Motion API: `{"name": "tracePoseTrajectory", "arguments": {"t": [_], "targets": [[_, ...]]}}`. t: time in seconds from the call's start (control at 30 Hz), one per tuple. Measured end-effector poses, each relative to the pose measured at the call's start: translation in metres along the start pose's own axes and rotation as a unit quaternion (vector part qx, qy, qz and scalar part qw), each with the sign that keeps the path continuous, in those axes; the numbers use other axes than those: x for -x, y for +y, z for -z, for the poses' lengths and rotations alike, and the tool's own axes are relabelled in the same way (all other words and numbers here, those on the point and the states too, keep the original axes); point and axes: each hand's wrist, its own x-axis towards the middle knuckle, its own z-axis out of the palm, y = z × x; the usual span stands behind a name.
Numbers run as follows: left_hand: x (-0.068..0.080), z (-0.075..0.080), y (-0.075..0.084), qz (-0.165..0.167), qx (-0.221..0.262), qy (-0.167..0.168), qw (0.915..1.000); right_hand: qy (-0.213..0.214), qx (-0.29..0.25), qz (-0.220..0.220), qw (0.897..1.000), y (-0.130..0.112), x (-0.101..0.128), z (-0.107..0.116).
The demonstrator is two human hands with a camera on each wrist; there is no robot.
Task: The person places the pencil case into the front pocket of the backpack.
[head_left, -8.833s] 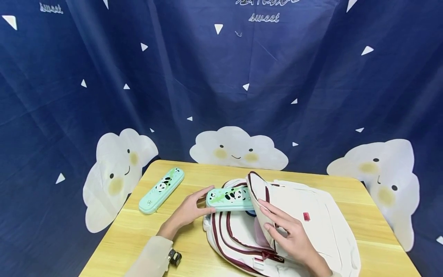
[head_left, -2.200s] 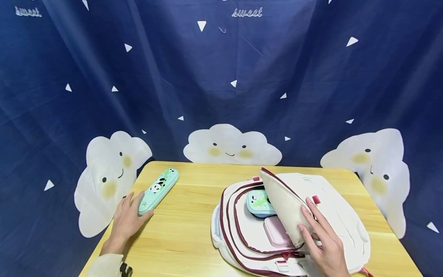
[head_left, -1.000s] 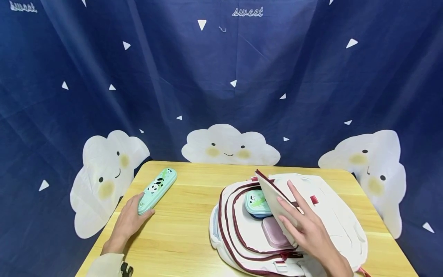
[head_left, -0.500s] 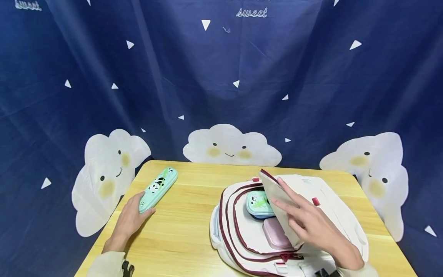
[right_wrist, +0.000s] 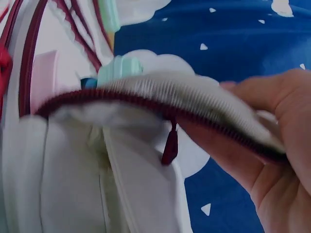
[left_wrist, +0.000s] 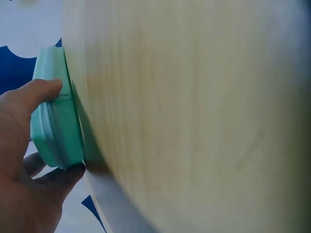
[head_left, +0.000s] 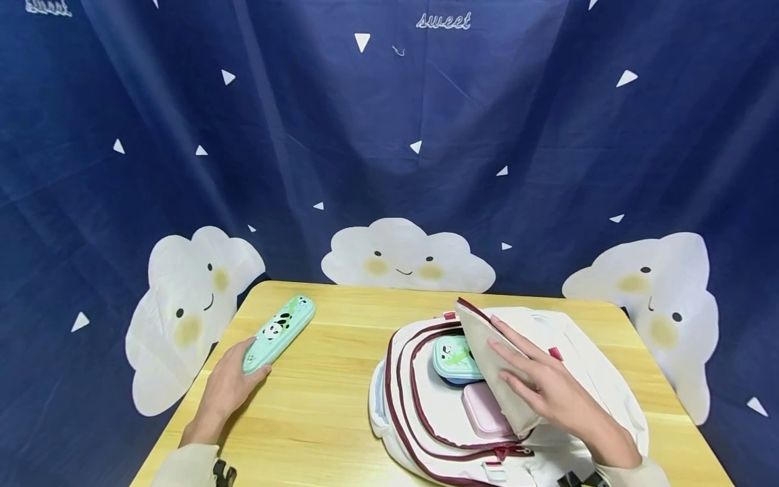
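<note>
My left hand [head_left: 228,383] grips the near end of a mint-green panda pencil case [head_left: 278,333] at the table's left side. In the left wrist view, the thumb lies on one side of the case [left_wrist: 57,121] and fingers on the other. My right hand [head_left: 550,389] holds up the front flap [head_left: 496,368] of a white backpack [head_left: 599,365] with dark red zips. The right wrist view shows the flap between thumb and fingers. Inside the opened pocket lie a second mint panda case [head_left: 455,357], partly hidden by the flap, and a pink case [head_left: 485,409].
The backpack lies on the right half of a light wooden table [head_left: 316,406]. Something dark blue [head_left: 459,381] shows under the mint case in the pocket. A navy curtain [head_left: 389,135] with clouds hangs behind the table.
Earlier my left hand held the other panda case at the pocket; that case now lies inside, and the hand grips the left-hand case. My right hand has shifted along the flap.
</note>
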Motion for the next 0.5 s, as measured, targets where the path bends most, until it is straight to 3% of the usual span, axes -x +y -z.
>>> {"name": "tracePoseTrajectory", "arguments": {"t": [0.23, 0.5], "targets": [[0.003, 0.004, 0.019, -0.018, 0.016, 0.025, 0.9994, -0.005, -0.024, -0.025, 0.999, -0.001, 0.002, -0.001], [0.018, 0.007, 0.066, -0.098, 0.055, 0.008, 0.9937, 0.001, -0.026, -0.024, 0.999, -0.003, 0.001, -0.002]]}}
